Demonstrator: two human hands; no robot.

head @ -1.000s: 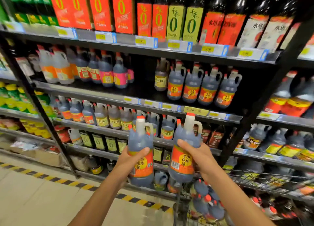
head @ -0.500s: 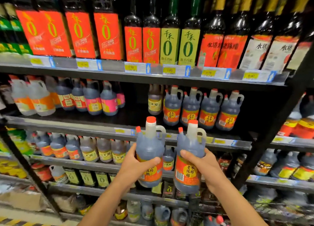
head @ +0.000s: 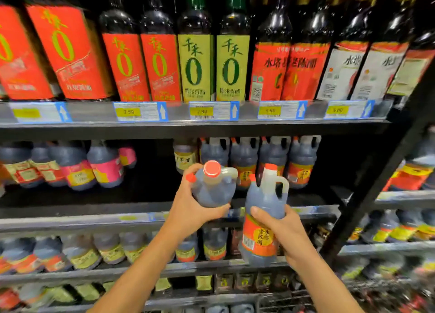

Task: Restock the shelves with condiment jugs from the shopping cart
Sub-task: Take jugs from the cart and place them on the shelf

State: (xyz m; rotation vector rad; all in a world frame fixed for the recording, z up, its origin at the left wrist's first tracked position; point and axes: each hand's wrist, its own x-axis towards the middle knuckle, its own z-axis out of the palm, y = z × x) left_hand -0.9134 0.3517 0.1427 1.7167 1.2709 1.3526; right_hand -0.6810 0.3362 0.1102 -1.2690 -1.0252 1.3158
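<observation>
Tilting with its red cap toward the camera, the left jug [head: 213, 191] of dark liquid is held in front of the middle shelf [head: 94, 218], just before a row of matching orange-labelled jugs [head: 273, 164] standing on it. It is gripped by the left hand [head: 188, 209], with fingers and thumb wrapped round its body. Just beside it, lower and to the right, the right jug [head: 259, 239] is held upright, its orange label facing the camera and its handle turned to the right. It is clasped round the waist by the right hand [head: 282, 228], thumb across the front and fingers curled behind. Whether the two jugs touch cannot be told. Further left on the same shelf, pink-labelled jugs [head: 106, 169] are seen, blurred. Above, tall dark bottles [head: 195, 61] with red, green and white labels are lined up over a strip of price tags [head: 213, 111]. Wire mesh of the shopping cart [head: 282, 298] is visible at the bottom edge.
</observation>
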